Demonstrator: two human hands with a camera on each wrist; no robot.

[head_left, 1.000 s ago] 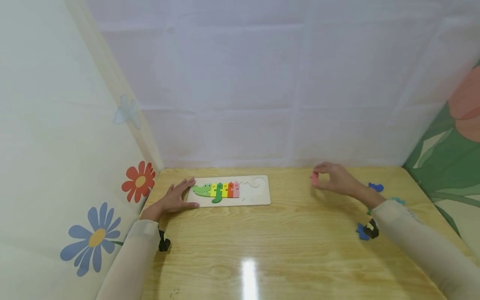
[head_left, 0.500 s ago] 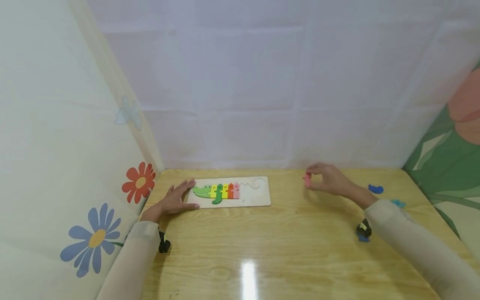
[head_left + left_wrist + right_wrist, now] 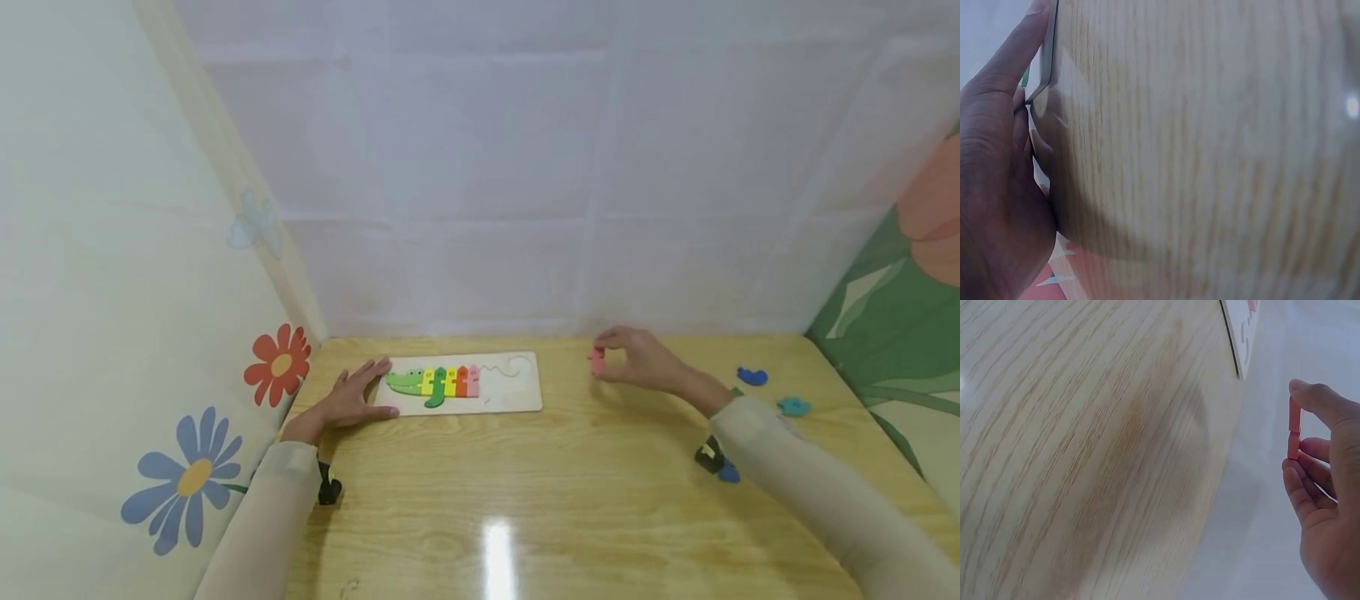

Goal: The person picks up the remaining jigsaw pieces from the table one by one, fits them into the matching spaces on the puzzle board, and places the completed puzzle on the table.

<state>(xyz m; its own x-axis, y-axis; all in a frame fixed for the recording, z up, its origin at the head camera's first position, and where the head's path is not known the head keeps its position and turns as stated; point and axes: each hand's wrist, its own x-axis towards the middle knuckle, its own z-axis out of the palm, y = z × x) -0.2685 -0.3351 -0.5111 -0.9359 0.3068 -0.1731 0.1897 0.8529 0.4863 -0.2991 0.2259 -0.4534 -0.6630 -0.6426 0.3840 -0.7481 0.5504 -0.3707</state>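
Note:
A pale crocodile puzzle board (image 3: 517, 400) lies on the table, left of the middle. Its left part bears a green crocodile head (image 3: 406, 382), yellow, red and pink body pieces (image 3: 450, 382), and a green leg piece (image 3: 436, 393). My left hand (image 3: 348, 397) rests at the board's left end, fingers by the far corner, thumb along the near edge; the left wrist view shows the thumb (image 3: 1007, 69) stretched beside that edge. To the right of the board, above the table, my right hand (image 3: 643, 358) pinches a pink puzzle piece (image 3: 1294, 428) upright between thumb and fingertips.
Loose puzzle pieces lie at the right: a dark blue one (image 3: 752, 377), a light blue one (image 3: 793, 406), and another blue one (image 3: 727, 472) partly behind the right wrist's camera. A green piece (image 3: 737, 392) shows by the right wrist. Cloth walls (image 3: 465, 250) enclose the table.
My right hand has moved left toward the board with the pink puzzle piece, uncovering more of the loose pieces on the right. The left hand and the board have stayed in place.

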